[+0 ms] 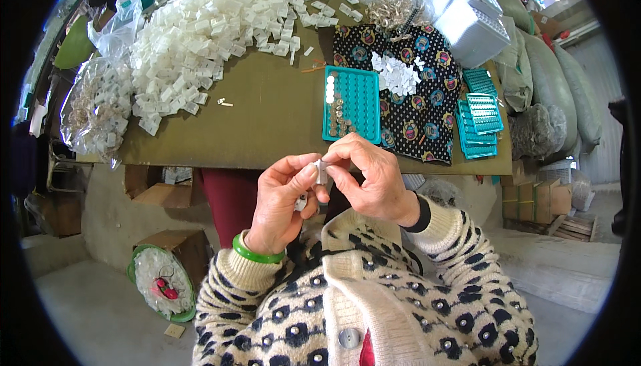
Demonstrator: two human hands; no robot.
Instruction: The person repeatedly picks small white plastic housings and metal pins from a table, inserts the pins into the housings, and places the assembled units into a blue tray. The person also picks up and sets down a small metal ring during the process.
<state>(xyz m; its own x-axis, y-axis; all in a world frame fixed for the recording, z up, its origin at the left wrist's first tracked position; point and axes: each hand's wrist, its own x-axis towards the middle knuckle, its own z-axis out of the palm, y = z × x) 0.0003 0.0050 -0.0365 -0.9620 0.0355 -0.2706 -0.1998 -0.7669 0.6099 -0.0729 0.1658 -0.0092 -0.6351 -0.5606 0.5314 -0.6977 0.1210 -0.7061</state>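
My left hand (275,199) pinches a small white plastic piece (322,175) upright between thumb and finger, just in front of the table edge. Its curled lower fingers keep another small whitish piece with a dark spot (301,202) against the palm. The fingertips of my right hand (370,175) close on the top of the same white piece; whether they hold some smaller part there is hidden. Just beyond my hands lies a teal tray (374,132) with rows of round hollows. White discs (330,89) and shiny metal parts (338,109) sit along its left side.
A large heap of translucent white plastic pieces (193,39) covers the table's (267,112) far left. Small white bits (398,75) lie on a patterned black cloth (427,119). Teal trays (477,129) are stacked at right, near white trays (464,19). A green-rimmed basin (190,314) stands below left.
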